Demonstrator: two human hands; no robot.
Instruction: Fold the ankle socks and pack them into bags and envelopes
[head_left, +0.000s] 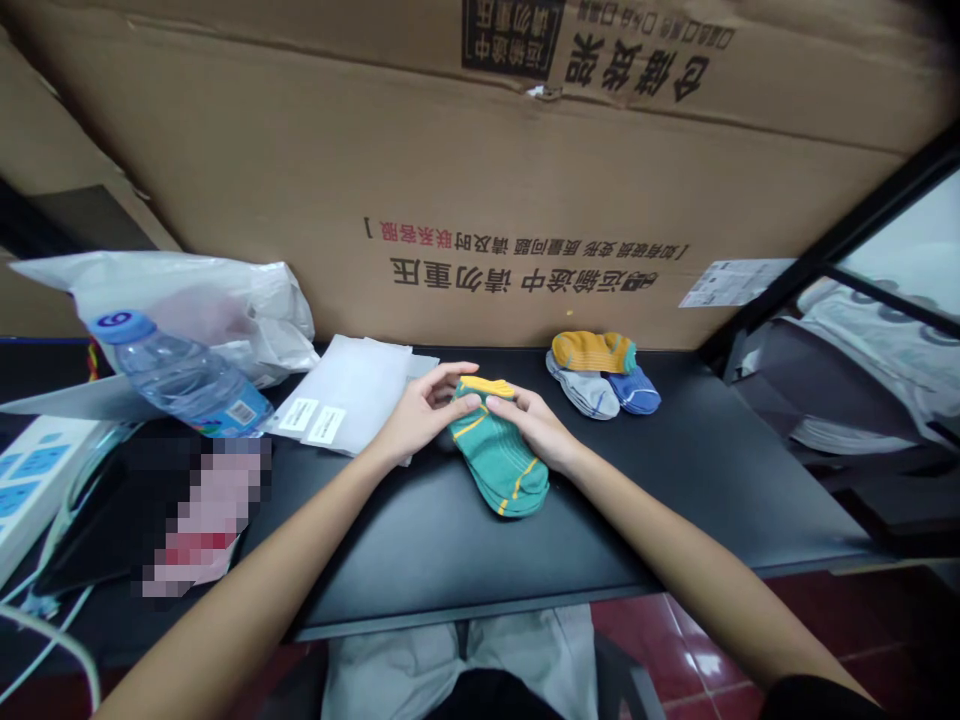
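Note:
A pair of green socks (501,465) with yellow cuffs and yellow stripes is held by both hands over the middle of the black table. My left hand (429,410) grips the cuff end from the left, thumb on the front. From the right, my right hand (534,425) holds the same socks, its thumb near the cuff and its fingers mostly hidden behind. Farther back on the right lie folded socks: a mustard yellow pair (592,352) rests on top of a grey pair (589,388) and a blue pair (634,390).
Flat white packets (349,385) with labels lie left of my hands. Beyond them are a tilted water bottle (187,375), a white plastic bag (247,305), cables and a power strip (45,465). A large cardboard box (480,160) walls off the table's back; a black frame (817,225) stands right.

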